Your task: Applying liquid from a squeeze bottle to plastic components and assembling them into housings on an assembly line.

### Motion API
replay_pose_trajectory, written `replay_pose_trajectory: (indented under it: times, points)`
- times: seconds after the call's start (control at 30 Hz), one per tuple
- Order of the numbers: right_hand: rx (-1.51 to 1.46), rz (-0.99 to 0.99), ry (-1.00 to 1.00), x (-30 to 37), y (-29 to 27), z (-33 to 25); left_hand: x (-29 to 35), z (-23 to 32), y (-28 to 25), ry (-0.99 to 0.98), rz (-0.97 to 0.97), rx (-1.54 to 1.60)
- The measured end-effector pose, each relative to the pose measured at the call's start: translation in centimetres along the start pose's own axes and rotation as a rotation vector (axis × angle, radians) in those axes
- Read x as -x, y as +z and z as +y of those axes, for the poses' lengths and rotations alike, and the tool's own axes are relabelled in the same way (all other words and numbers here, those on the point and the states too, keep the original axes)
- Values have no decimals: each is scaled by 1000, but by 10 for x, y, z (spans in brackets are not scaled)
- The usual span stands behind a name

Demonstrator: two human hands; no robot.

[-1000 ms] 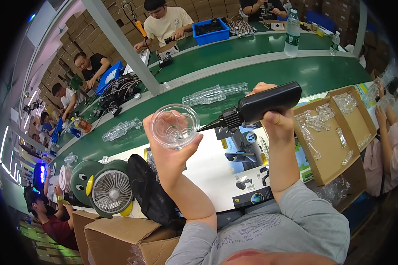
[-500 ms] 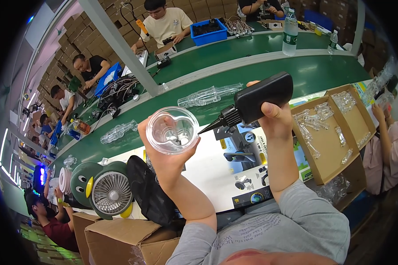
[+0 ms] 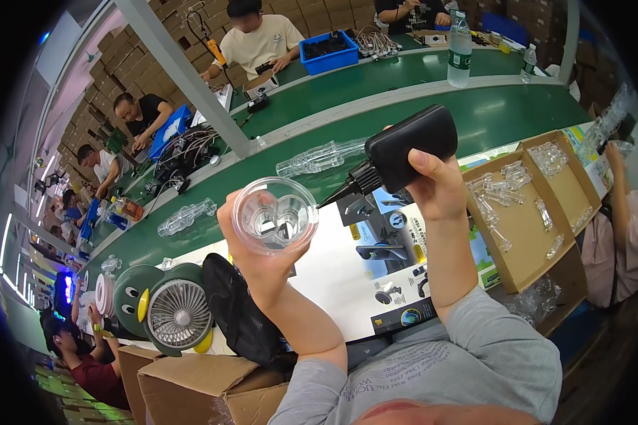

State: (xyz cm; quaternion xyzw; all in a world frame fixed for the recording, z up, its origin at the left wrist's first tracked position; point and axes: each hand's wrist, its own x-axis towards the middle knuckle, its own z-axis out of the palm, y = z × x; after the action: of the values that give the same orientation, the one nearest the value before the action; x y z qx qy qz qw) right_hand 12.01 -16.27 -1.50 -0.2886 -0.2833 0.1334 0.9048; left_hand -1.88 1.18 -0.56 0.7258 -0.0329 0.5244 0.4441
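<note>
Your left hand (image 3: 268, 265) grips a clear plastic cup (image 3: 275, 216) above the green tabletop (image 3: 489, 124); your right hand (image 3: 436, 188) clasps a black squeeze bottle (image 3: 412, 147), nozzle at the rim. Work appears midway, with loose clear pieces (image 3: 502, 185) left in a cardboard tray (image 3: 519, 258).

A factory workshop: workers (image 3: 268, 41) sit along a long green surface (image 3: 407, 71) holding blue bins (image 3: 333, 65) and cables (image 3: 379, 44), cardboard boxes (image 3: 174, 44) stacked behind.
</note>
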Motion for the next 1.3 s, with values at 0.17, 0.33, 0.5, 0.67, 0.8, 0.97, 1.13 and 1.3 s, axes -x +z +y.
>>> replay_pose_trajectory:
  times: [0.17, 0.33, 0.5, 0.67, 0.8, 0.97, 1.13, 1.3]
  points:
    - [44, 20, -34, 0, -1, -1, 1, -1, -4, -27, -26, 23]
    - [82, 29, -38, 0, -1, -2, 0, 1, -5, -83, -69, 26]
    - [129, 1, -50, 0, -1, -3, 0, -2, -5, -110, -141, -19]
    - [174, 2, -59, 0, 1, -4, 0, -3, 1, -106, -83, -30]
    - [170, 6, -58, 1, 0, -4, -1, -7, 1, -56, -116, -10]
    - [169, -1, -61, 0, 1, -4, -4, -5, -2, -34, -96, -126]
    - [187, -9, -57, 0, 2, -3, -5, -7, -3, -68, -131, -100]
    - [201, -21, -53, 0, 4, -3, -7, -4, -1, -20, -176, -267]
